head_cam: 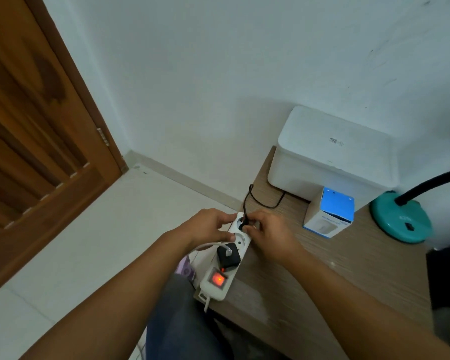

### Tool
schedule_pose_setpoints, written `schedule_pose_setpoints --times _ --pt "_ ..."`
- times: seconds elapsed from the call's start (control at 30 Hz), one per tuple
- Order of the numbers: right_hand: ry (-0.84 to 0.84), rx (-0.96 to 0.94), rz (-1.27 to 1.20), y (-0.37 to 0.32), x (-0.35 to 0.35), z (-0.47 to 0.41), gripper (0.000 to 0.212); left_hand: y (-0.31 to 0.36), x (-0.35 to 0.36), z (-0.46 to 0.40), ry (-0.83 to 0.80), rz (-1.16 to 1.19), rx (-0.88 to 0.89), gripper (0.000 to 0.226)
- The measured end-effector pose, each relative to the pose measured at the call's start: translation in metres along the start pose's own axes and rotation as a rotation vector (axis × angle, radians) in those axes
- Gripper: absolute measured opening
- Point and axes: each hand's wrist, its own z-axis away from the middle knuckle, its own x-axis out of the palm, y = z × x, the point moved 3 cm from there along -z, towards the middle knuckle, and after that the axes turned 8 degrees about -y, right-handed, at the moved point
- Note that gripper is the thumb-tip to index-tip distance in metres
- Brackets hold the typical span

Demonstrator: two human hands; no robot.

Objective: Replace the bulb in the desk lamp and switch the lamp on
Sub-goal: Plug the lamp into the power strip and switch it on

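Observation:
A white power strip (240, 241) lies along the left edge of the wooden table (322, 268), its red switch (217, 279) lit. My left hand (208, 227) grips the strip's far end. My right hand (268, 229) pinches a black plug (243, 225) at the strip's far socket; its black cord (260, 201) runs back across the table. The desk lamp's teal base (400, 219) with a black gooseneck (431, 185) stands at the right; its head is out of view. A blue and white bulb box (330, 214) stands beside it.
A white lidded box (333, 152) sits against the wall at the table's back. A black adapter (227, 254) with a white cable fills the strip's middle socket. A wooden door (37, 126) is at the left, pale floor tiles below. A dark object (447, 276) lies at the right edge.

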Motion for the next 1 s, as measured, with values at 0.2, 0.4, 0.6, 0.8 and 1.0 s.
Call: schedule_pose_setpoints --times 0.2,0.4,0.6,0.8,1.0 --pt "0.156 0.011 -0.039 0.002 -0.021 0.034 0.039 0.029 -0.02 0.015 0.089 -0.125 -0.011 0.068" --pt "0.278 0.031 -0.074 0.024 -0.049 0.088 0.039 0.092 -0.019 0.03 0.209 -0.181 0.15 0.062" --pt "0.397 0.138 -0.115 0.067 -0.071 0.153 0.042 0.167 0.033 0.026 0.158 -0.228 0.303 0.061" --pt "0.496 0.278 -0.126 0.121 -0.084 0.203 0.06 0.214 0.097 0.0 0.041 -0.306 0.363 0.07" --pt "0.489 0.391 -0.014 0.171 -0.095 0.227 0.073 0.232 0.141 -0.046 -0.083 -0.497 0.393 0.098"
